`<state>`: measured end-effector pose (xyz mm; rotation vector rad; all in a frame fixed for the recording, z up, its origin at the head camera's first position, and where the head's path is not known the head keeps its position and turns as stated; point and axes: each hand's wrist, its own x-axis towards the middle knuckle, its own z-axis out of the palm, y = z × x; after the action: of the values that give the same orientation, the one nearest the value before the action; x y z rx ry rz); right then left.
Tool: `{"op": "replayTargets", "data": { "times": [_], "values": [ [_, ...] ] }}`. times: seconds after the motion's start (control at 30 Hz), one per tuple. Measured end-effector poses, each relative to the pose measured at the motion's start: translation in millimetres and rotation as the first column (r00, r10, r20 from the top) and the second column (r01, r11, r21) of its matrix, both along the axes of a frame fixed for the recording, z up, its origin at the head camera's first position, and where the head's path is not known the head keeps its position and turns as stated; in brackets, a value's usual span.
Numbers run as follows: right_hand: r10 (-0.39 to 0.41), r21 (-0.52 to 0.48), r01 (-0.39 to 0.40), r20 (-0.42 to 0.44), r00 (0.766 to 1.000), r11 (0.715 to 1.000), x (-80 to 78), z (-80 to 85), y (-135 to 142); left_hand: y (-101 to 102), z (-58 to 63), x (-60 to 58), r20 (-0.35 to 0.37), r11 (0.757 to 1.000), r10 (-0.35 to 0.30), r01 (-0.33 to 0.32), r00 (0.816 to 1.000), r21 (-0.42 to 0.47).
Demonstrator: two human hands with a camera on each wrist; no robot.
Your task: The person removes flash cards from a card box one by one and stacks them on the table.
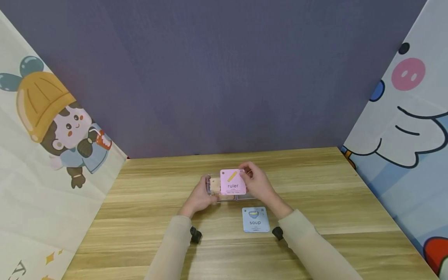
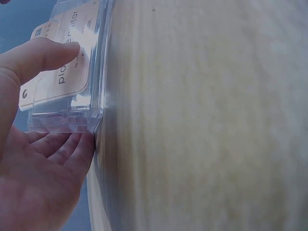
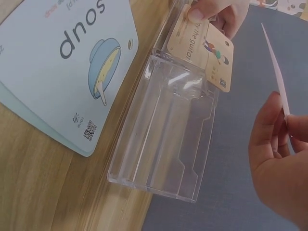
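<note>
The right hand (image 1: pixel 259 187) is pinching the ruler card (image 1: pixel 232 186) above a clear plastic box (image 3: pixel 161 127) the left hand (image 1: pixel 201 196) is gripping; the soup card (image 1: pixel 256 223) is lying nearby.

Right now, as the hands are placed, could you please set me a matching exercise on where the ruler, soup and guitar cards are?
Column one:
1. ruler card
2. soup card
3. guitar card

Column two:
A. at the clear box, by the left hand
B. pinched in the right hand
C. lying on the table

Pairs: 1-B, 2-C, 3-A
</note>
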<state>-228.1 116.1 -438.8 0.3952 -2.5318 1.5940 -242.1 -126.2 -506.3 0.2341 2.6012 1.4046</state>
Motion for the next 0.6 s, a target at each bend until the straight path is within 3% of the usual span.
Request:
{"op": "replayTargets", "data": {
  "times": [0.6],
  "values": [
    [-0.011, -0.058, 0.014, 0.056, 0.998, 0.998, 4.6, 2.3, 7.9, 1.5, 2.0, 1.3, 0.002, 1.000, -0.009, 0.009, 1.000, 0.019]
  ]
}}
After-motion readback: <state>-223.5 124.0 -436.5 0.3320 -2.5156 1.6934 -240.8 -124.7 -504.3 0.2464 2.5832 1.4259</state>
